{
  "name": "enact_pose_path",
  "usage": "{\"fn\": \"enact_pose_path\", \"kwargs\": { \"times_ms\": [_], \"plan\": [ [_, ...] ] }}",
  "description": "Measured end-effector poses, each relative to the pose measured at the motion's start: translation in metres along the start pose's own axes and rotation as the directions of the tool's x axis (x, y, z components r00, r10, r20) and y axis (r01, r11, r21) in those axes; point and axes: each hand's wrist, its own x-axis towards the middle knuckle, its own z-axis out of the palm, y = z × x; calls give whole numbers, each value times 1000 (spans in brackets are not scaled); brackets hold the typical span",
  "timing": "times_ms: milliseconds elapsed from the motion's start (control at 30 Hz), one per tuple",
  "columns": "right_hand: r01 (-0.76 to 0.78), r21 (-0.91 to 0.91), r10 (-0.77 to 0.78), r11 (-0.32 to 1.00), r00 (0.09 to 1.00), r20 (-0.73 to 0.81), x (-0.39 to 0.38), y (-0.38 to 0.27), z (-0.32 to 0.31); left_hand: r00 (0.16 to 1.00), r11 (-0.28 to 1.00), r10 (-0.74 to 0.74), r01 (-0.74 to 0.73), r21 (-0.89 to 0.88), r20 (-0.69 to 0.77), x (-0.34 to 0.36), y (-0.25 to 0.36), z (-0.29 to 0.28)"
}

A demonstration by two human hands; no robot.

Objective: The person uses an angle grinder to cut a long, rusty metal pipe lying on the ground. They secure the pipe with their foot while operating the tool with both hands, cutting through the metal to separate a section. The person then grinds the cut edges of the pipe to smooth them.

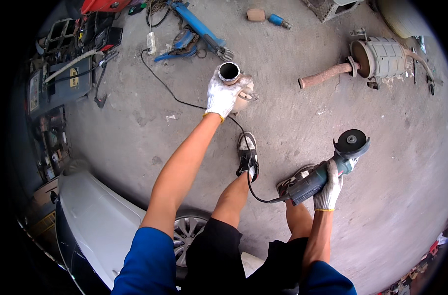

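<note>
Over grey concrete floor [283, 113], toward its far edge, clamps metal pipe [229, 81] mouth-up in gloved left hand [220, 97], perhaps steadied underneath, out of view, and grips angle grinder [308, 187] by body in gloved right hand [331, 191], with disc [350, 142] clear of legs [231, 199], likely for safety.

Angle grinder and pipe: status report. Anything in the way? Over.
Left hand gripping metal pipe, open end toward camera. Right hand gripping angle grinder, disc apart from pipe. Black cord crossing left shoe.
</note>
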Motion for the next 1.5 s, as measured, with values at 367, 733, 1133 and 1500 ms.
{"fn": "enact_pose_path", "kwargs": {
  "times_ms": [367, 733, 1133, 1500],
  "plan": [
    [236, 163, -269, 958, 937, 223, -45, -75, 12, 999, 994, -47, 46, 95, 15, 0, -2, 13],
    [-37, 367, -160, 930, 855, 493, -33, -107, 16, 991, 998, -66, 65, 8, 120, -12, -4, 12],
    [312, -419, -134, 853, 906, 403, -70, -123, 74, 988, 980, 76, -99, 170, 136, -10, -13, 12],
    [132, -582, -38, 802, 985, 171, -136, -103, 119, 979, 911, -125, 178, -372, 162, -27, -61, -36]
  ]
}}
